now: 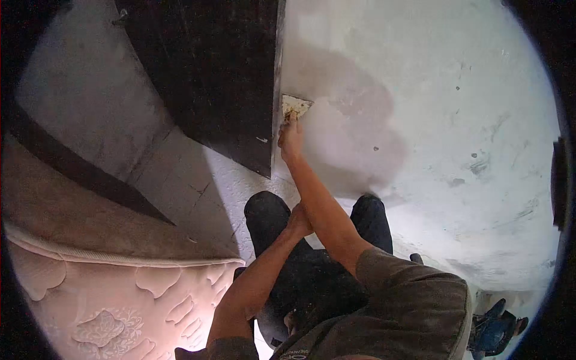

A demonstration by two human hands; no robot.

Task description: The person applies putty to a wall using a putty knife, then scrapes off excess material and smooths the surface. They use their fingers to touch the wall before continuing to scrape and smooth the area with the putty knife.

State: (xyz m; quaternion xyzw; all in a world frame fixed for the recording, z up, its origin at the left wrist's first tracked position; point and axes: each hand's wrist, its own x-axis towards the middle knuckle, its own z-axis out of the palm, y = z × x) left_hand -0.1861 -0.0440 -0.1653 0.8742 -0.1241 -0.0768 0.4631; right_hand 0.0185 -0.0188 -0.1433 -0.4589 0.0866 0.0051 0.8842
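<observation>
My right hand (290, 141) is closed around the handle of a putty knife (297, 104). Its wide, stained blade lies against the pale wall (444, 114), close to the edge of a dark door or panel (216, 78). My left hand (300, 222) is at the underside of my right forearm, above my knees. The forearm covers its fingers, so whether it grips the arm or holds something cannot be made out. A shadow falls on the wall around the blade.
A quilted pink mattress (132, 306) stands at the lower left, beside a dark strip (90, 168). Tiled floor (174, 168) shows between the mattress and the dark panel. Small holes and grey smudges mark the wall. Dark and blue cloth-like items (493, 330) lie at the lower right.
</observation>
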